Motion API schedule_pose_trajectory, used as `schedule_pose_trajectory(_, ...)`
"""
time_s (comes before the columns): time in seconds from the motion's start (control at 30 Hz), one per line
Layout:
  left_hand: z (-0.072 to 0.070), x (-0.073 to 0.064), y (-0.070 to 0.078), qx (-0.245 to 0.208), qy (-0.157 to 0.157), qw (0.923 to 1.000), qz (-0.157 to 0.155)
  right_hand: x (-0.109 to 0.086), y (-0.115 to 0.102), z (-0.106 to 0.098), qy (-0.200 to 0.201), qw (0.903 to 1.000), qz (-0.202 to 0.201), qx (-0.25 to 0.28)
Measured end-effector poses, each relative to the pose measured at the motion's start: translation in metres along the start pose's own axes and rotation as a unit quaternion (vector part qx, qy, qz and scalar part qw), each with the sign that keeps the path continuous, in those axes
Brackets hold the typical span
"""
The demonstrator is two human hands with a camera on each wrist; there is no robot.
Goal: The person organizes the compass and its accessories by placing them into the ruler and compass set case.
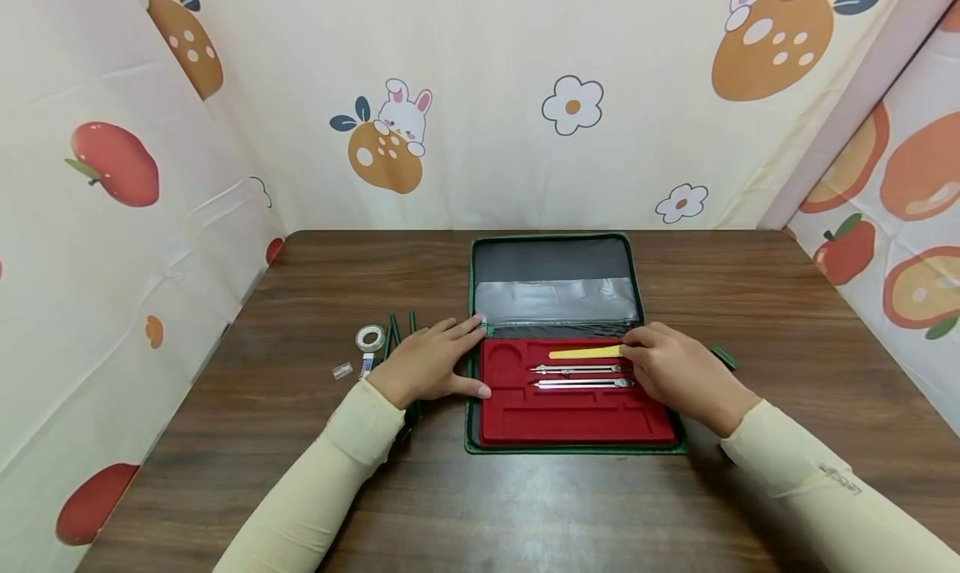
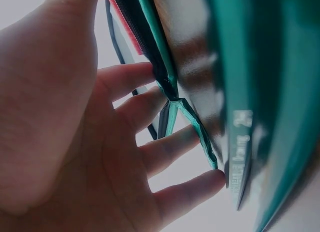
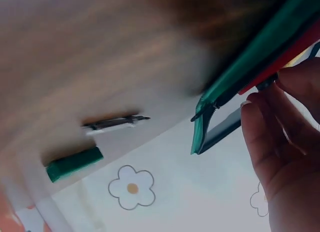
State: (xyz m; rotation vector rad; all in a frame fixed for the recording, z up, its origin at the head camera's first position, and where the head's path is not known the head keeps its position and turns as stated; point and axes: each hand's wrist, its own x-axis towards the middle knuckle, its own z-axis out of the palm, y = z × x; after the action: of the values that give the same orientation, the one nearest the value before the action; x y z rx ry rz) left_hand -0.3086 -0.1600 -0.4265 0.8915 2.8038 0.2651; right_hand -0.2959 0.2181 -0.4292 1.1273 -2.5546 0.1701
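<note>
Two pale sleeves (image 1: 300, 485) lie nearest the camera, reaching in from seven and five o'clock; the right one bears a dark print, too small to read. In the left wrist view a long green stick (image 2: 237, 81) carries pale lettering that looks like "2B" at one end, the rest too blurred to make out. Any words on the blue-and-white eraser (image 1: 367, 361) are likewise illegible.

The green zip case (image 1: 576, 450) lies open mid-table, its grey-lined lid toward twelve o'clock with a clear pocket (image 1: 555, 300). The lower half holds a red tray (image 1: 573, 425) with moulded recesses, a round one at ten o'clock. In its slots lie a yellow tool (image 1: 585, 353) and, on the six o'clock side of it, two silver compasses (image 1: 581, 383).

The right hand (image 1: 671, 371) pinches the yellow tool's three o'clock end, thumb close against fingertips, and blocks the tray's two o'clock corner. The left hand (image 1: 435, 361) is spread wide at nine o'clock, gripping nothing, thumb on the tray's edge.

Farther toward nine o'clock sit a tape roll (image 1: 359, 340) and a clear sharpener (image 1: 342, 371); the left wrist partly hides green sticks there. Beyond the right hand, toward three o'clock, are a green block (image 1: 723, 357) and a slim black-and-silver instrument (image 3: 115, 123).
</note>
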Motion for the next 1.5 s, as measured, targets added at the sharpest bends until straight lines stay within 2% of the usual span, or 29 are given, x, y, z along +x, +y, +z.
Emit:
schedule_pose_trajectory(0.23, 0.0, 0.0, 0.0, 0.001, -0.001, 1.0, -0.001, -0.006, -0.004, 0.003, 0.0, 0.9998, 0.016, 0.013)
schedule_pose_trajectory(0.53, -0.002, 0.001, 0.002, 0.002, -0.002, 1.0, 0.001, -0.004, -0.006, -0.002, -0.032, 0.9986, 0.005, -0.041)
schedule_pose_trajectory(0.7, -0.004, 0.003, 0.001, 0.006, 0.003, 1.0, 0.003, -0.003, -0.006, -0.006, -0.031, 0.9967, 0.004, -0.075)
schedule_pose_trajectory(0.83, -0.004, 0.003, 0.001, 0.011, 0.0, 0.9999, 0.0, -0.001, -0.006, -0.005, -0.023, 0.9963, 0.0, -0.083)
schedule_pose_trajectory(1.03, -0.003, 0.003, 0.001, 0.008, -0.001, 1.0, 0.0, -0.004, -0.006, -0.006, -0.034, 0.9965, 0.008, -0.075)
schedule_pose_trajectory(1.23, -0.002, 0.003, 0.0, 0.008, -0.005, 0.9999, -0.006, -0.005, 0.002, -0.013, -0.043, 0.9972, 0.054, -0.031)
schedule_pose_trajectory(1.5, 0.0, 0.002, 0.0, 0.005, -0.009, 0.9999, -0.006, -0.023, 0.031, -0.029, -0.054, 0.9889, 0.138, -0.016)
